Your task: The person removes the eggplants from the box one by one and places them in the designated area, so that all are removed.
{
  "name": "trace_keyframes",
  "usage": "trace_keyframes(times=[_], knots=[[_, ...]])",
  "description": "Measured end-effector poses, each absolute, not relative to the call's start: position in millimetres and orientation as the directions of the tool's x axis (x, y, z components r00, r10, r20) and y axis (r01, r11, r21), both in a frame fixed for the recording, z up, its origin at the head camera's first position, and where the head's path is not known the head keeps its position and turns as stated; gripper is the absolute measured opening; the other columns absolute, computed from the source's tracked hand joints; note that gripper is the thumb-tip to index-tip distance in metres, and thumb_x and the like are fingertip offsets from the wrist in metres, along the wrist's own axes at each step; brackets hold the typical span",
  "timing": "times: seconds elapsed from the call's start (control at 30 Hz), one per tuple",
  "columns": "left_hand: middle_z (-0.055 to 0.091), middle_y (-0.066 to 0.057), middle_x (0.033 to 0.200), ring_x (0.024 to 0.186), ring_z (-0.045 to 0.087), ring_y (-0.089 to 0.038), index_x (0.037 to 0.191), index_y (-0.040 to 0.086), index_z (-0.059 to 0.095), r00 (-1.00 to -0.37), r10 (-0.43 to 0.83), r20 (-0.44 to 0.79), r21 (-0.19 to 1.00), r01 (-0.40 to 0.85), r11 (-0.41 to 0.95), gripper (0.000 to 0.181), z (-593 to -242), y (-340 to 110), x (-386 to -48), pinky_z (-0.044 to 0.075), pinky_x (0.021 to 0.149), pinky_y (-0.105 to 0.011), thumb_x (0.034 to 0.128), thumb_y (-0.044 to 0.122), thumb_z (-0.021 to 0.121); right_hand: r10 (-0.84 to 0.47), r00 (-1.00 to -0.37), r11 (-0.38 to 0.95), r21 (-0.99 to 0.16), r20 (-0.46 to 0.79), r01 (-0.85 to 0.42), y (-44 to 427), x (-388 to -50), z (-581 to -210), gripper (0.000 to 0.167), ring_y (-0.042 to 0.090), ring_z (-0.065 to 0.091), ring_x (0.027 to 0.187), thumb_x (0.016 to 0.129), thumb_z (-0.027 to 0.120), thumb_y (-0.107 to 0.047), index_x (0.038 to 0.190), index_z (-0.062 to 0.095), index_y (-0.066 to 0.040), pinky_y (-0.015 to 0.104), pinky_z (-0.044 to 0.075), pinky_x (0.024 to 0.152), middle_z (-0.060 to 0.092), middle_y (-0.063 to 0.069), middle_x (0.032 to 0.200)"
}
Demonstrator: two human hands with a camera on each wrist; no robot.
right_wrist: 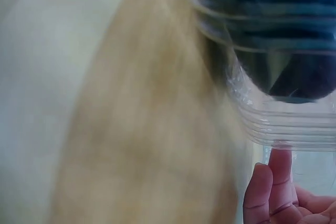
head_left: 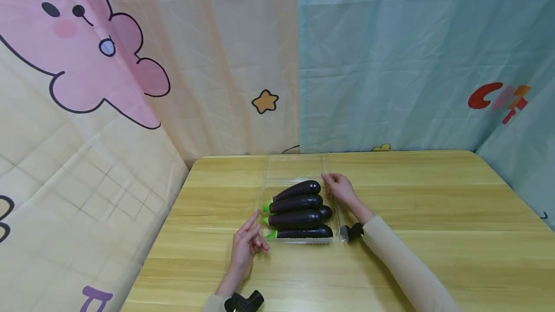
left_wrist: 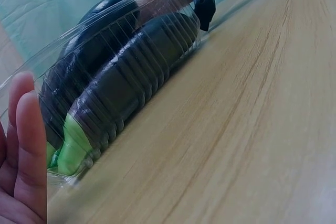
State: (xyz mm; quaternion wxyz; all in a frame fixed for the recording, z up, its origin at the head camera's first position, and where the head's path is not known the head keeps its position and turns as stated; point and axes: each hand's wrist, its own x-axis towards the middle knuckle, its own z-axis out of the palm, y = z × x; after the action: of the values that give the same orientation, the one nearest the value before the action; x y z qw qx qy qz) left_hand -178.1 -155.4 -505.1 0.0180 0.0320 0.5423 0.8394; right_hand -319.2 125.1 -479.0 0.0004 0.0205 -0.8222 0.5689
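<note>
A clear plastic clamshell box (head_left: 299, 241) lies on the table with its transparent lid (head_left: 295, 166) folded back at the far side. Several dark purple eggplants (head_left: 299, 218) with green stem ends lie side by side in it. My left hand (head_left: 247, 247) is at the box's near left side, fingers extended along the wall; the left wrist view shows upright fingers (left_wrist: 31, 140) beside the green stem end (left_wrist: 73, 148). At the far right corner, my right hand (head_left: 341, 190) pinches the box's edge. In the right wrist view a fingertip (right_wrist: 281, 158) meets the ribbed plastic.
The wood-grain table (head_left: 433, 206) extends to both sides of the box. Printed curtains (head_left: 381, 61) hang behind it, and a pale patterned cloth (head_left: 86, 196) hangs at the left. Black wrist cameras (head_left: 244, 301) are strapped to both wrists.
</note>
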Motion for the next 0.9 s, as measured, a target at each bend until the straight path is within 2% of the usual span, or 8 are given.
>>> trace_keyframes(times=[0.1, 0.2, 0.33, 0.47, 0.63, 0.77, 0.9], knots=[[0.05, 0.001, 0.051, 0.051, 0.061, -0.013, 0.146, -0.003, 0.027, -0.997, 0.071, 0.04, 0.912, 0.008, -0.411, 0.055, -504.5, -155.4, -178.5, 0.052, 0.049, -0.023, 0.0973, 0.01, 0.048, -0.027, -1.0, 0.345, -0.938, 0.012, -0.021, 124.9, -318.6, -478.0, 0.038, 0.017, 0.052, 0.057, 0.1, 0.049, -0.031, 0.094, 0.058, 0.005, 0.028, 0.045, 0.055, 0.054, 0.007, 0.064], [0.05, 0.001, 0.051, 0.05, 0.061, -0.013, 0.147, -0.004, 0.026, -0.996, 0.075, 0.048, 0.913, 0.014, -0.408, 0.056, -504.0, -155.2, -179.2, 0.052, 0.049, -0.023, 0.097, 0.01, 0.048, -0.019, -1.0, 0.348, -0.937, 0.009, -0.015, 125.5, -318.6, -476.8, 0.045, 0.017, 0.053, 0.058, 0.099, 0.05, -0.033, 0.113, 0.055, 0.01, 0.028, 0.046, 0.056, 0.057, 0.01, 0.072], [0.05, 0.001, 0.05, 0.049, 0.061, -0.013, 0.147, -0.004, 0.026, -0.997, 0.066, 0.048, 0.913, 0.017, -0.407, 0.056, -503.2, -154.0, -179.4, 0.051, 0.049, -0.023, 0.0967, 0.01, 0.048, -0.013, -1.0, 0.362, -0.932, -0.003, -0.002, 127.3, -318.8, -476.7, 0.065, 0.016, 0.056, 0.06, 0.099, 0.051, -0.035, 0.137, 0.034, 0.014, 0.027, 0.047, 0.059, 0.059, 0.015, 0.084], [0.048, 0.001, 0.048, 0.048, 0.06, -0.012, 0.146, -0.003, 0.028, -0.998, 0.041, 0.046, 0.913, 0.025, -0.407, 0.055, -502.4, -151.7, -178.9, 0.051, 0.047, -0.022, 0.0964, 0.008, 0.047, -0.014, -1.0, 0.374, -0.927, -0.009, 0.003, 128.7, -316.8, -476.2, 0.067, 0.017, 0.058, 0.063, 0.099, 0.049, -0.037, 0.139, 0.03, 0.013, 0.029, 0.048, 0.063, 0.06, 0.019, 0.09], [0.047, 0.001, 0.047, 0.046, 0.059, -0.012, 0.146, -0.002, 0.031, -0.999, 0.008, 0.044, 0.912, 0.037, -0.409, 0.052, -502.0, -149.2, -178.1, 0.05, 0.046, -0.022, 0.0964, 0.006, 0.046, -0.004, -1.0, 0.408, -0.913, 0.002, -0.004, 129.9, -313.0, -475.0, 0.069, 0.025, 0.061, 0.072, 0.1, 0.045, -0.039, 0.142, 0.022, 0.012, 0.039, 0.048, 0.077, 0.06, 0.025, 0.104], [0.046, 0.001, 0.048, 0.046, 0.059, -0.012, 0.146, -0.002, 0.031, -0.999, -0.002, 0.042, 0.914, 0.039, -0.404, 0.051, -503.0, -148.7, -177.6, 0.05, 0.046, -0.023, 0.0971, 0.007, 0.046, -0.02, -1.0, 0.438, -0.899, -0.007, -0.003, 132.3, -311.8, -472.0, 0.072, 0.036, 0.06, 0.09, 0.101, 0.041, -0.041, 0.143, 0.016, 0.012, 0.047, 0.044, 0.088, 0.055, 0.031, 0.114], [0.045, 0.001, 0.048, 0.046, 0.059, -0.012, 0.145, -0.002, 0.032, -0.999, -0.01, 0.043, 0.917, 0.043, -0.397, 0.051, -504.6, -149.9, -176.6, 0.05, 0.046, -0.023, 0.0974, 0.007, 0.046, -0.064, -0.998, 0.472, -0.88, 0.016, -0.044, 137.5, -312.0, -464.1, 0.076, 0.045, 0.049, 0.112, 0.101, 0.041, -0.042, 0.144, 0.011, 0.013, 0.053, 0.041, 0.094, 0.043, 0.036, 0.128]])
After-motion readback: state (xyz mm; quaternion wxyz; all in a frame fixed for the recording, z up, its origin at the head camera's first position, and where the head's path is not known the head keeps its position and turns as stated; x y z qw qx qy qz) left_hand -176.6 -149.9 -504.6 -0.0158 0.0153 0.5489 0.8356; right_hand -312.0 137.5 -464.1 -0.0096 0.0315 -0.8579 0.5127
